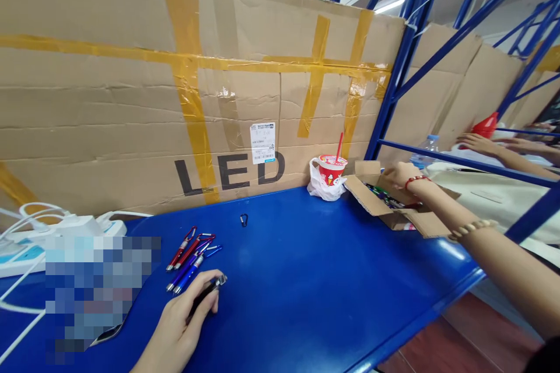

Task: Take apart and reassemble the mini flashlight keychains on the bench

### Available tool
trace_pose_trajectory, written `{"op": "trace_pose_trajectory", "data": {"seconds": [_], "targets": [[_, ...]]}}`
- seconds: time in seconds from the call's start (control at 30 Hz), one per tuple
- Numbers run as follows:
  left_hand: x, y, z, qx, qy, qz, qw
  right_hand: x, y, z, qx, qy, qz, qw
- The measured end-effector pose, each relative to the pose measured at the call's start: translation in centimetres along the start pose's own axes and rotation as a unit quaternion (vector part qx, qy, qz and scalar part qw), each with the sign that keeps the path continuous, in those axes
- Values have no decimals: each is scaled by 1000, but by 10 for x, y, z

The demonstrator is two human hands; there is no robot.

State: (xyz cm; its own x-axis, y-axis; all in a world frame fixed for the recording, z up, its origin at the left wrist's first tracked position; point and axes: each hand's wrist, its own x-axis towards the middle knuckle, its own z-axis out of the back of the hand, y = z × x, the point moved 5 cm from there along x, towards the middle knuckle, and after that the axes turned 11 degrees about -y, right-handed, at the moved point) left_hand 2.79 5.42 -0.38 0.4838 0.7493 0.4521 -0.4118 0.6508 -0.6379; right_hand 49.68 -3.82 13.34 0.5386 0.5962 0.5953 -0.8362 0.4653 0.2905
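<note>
My left hand (186, 317) is closed around a slim black keychain flashlight (202, 299) with a silvery end, just above the blue table. Beside it lie two red keychain flashlights (184, 253) and two blue-purple ones (190, 274), side by side with carabiner clips on their far ends. At the table's right end my right hand (399, 176) reaches over an open cardboard box (371, 195). Its fingers are bent together; what they hold, if anything, is hidden. Inside the box are several dark, green and red flashlights (387, 197). A loose black carabiner (244, 220) lies mid-table.
A red-and-white cup (332, 170) with a straw stands in a plastic bag by the cardboard wall (227, 105). On the left are a white power strip (65, 227) with cables and a pixelated object (100, 291). Past the blue rack post (400, 64), another person's hand (479, 143) shows.
</note>
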Motion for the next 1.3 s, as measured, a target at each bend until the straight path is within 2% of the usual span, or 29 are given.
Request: {"op": "trace_pose_trajectory", "data": {"seconds": [0.1,0.23,0.37,0.43,0.5,0.57,0.7,0.83,0.97,1.17,1.23,1.3], "targets": [[-1,-6,0,44,8,15,999,-7,32,-19,38,94,17,995],[-1,-11,1,103,27,10,994,-48,113,-48,153,186,98,966],[3,-14,2,181,69,0,981,-115,201,-67,274,312,213,885],[4,-15,2,206,87,-10,975,-144,230,-74,278,371,256,848],[4,-18,3,222,100,-33,969,-164,247,-84,283,425,256,821],[3,-19,2,232,104,-56,966,-175,254,-92,286,444,249,811],[0,-18,3,228,97,-69,966,-183,255,-107,290,446,231,815],[-1,-16,4,195,89,-51,975,-189,249,-117,311,463,188,809],[1,-13,6,134,70,1,988,-193,242,-119,352,468,164,794],[1,-13,10,57,49,73,994,-194,242,-109,373,417,185,808],[-1,-15,10,39,51,82,995,-194,244,-106,383,399,188,812],[-1,-18,11,28,59,77,995,-192,246,-103,394,355,210,821]]}}
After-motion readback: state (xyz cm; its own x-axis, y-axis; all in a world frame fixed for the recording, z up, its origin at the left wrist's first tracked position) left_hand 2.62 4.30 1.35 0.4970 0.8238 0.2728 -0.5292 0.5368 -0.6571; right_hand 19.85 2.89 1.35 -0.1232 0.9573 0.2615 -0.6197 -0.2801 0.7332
